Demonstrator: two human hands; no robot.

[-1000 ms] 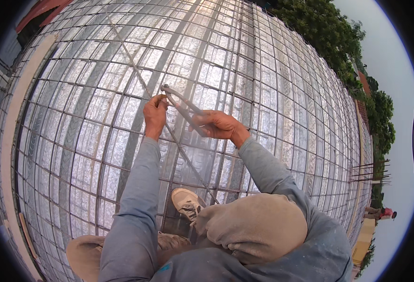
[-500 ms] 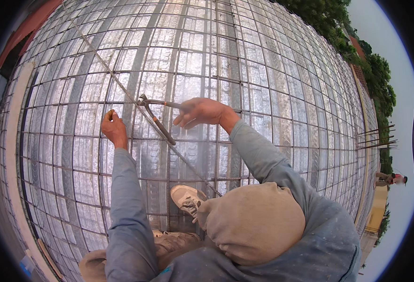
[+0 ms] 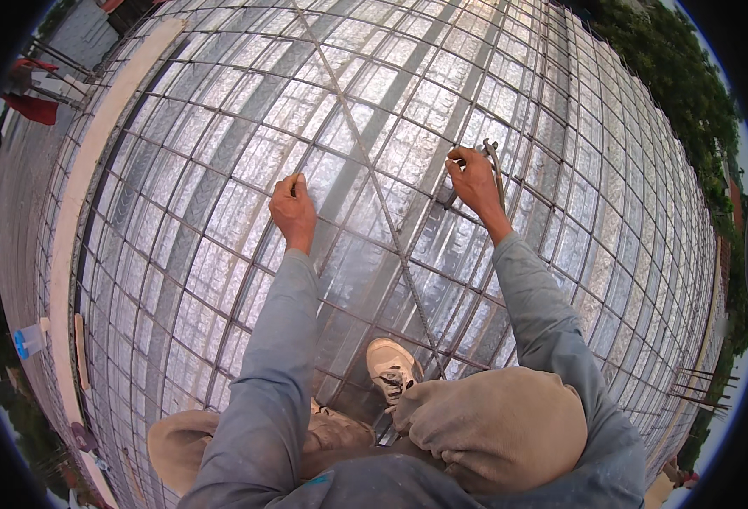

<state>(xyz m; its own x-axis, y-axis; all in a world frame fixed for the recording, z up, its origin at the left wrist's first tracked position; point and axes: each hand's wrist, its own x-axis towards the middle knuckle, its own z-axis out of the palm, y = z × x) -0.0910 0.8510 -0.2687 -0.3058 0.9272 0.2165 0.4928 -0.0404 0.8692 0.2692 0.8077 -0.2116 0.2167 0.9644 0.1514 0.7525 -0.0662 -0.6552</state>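
My right hand point(image 3: 477, 185) is closed around a pair of tying pincers point(image 3: 495, 161), their jaws standing up past the knuckles and a handle showing on either side of the hand. To its left, my left hand point(image 3: 294, 214) is held in a pinch above the mesh; whatever lies between the fingertips is too small to tell. Beneath both hands spreads a rebar mesh point(image 3: 357, 235) over ribbed metal decking point(image 3: 348, 280). A diagonal bar point(image 3: 368, 165) crosses the mesh between my hands.
My shoe point(image 3: 391, 366) rests within the mesh near my bent knee. A pale timber board point(image 3: 67, 246) borders the deck on the left, beside a blue-and-clear container point(image 3: 28, 341). Bar ends point(image 3: 705, 386) project at the right edge, with trees beyond.
The view has turned. My right hand has moved away from the left, across the diagonal bar, and turned so the pincers point up and away. The spread pincers no longer reach over that bar.
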